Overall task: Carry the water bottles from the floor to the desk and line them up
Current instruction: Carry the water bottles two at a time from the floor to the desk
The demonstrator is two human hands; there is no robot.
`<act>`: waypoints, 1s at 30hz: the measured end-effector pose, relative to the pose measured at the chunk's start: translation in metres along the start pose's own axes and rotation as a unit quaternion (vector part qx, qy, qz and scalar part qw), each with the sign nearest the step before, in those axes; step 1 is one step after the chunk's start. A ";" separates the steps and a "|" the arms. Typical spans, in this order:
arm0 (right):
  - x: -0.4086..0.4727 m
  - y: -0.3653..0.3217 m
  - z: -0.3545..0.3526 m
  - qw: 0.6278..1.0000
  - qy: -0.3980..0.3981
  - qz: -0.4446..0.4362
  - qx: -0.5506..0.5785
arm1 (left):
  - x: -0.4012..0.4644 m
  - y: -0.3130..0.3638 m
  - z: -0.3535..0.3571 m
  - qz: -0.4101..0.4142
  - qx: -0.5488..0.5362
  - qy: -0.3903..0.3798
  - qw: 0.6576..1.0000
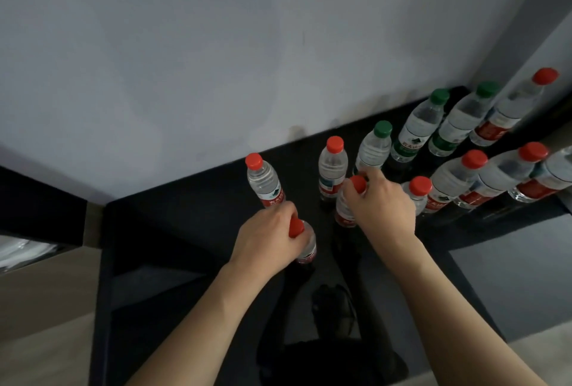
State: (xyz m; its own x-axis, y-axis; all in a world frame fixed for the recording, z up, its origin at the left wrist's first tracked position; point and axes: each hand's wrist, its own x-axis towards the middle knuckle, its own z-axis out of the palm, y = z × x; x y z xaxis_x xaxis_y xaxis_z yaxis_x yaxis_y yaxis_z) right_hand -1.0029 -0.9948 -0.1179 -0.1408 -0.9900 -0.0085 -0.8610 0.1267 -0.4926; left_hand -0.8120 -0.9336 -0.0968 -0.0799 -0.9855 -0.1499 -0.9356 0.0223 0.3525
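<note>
Bottles [332, 169] all stand upright on the black desk [192, 209], caps up. Left hand [269, 240] is curled round the neck of one red-capped bottle [305, 241], right hand [380, 200] grips another [348, 200]; both bodies are mostly hidden. Forearms reach forward.

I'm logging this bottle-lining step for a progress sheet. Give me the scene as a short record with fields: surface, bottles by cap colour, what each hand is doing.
surface: black desk top against a pale grey wall
red-capped clear plastic bottles: eight in view, two of them in hand
green-capped clear plastic bottles: three, in the back row at right
left hand: grips the neck of a red-capped bottle
right hand: grips the top of another red-capped bottle
arrangement: two rough rows
</note>
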 end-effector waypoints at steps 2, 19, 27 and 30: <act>-0.002 -0.002 -0.003 1.000 0.015 0.007 0.004 | -0.003 0.001 -0.003 -0.001 -0.003 0.009 1.000; -0.094 -0.139 0.010 0.957 0.003 -0.287 0.050 | -0.119 -0.099 -0.055 -0.114 0.001 0.244 0.963; -0.184 -0.221 0.049 0.916 -0.065 -0.393 0.055 | -0.238 -0.173 -0.078 -0.233 0.008 0.301 0.925; -0.228 -0.251 0.065 0.898 -0.089 -0.428 0.055 | -0.290 -0.199 -0.085 -0.278 0.008 0.314 0.908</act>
State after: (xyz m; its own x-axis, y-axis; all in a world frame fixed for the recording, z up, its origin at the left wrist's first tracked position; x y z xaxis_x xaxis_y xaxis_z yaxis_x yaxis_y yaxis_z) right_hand -0.7231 -0.8045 -0.0491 0.6385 -0.7168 0.2800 -0.5609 -0.6826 -0.4685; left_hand -0.5735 -0.6663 -0.0447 0.6133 -0.7464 0.2584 -0.7766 -0.5103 0.3694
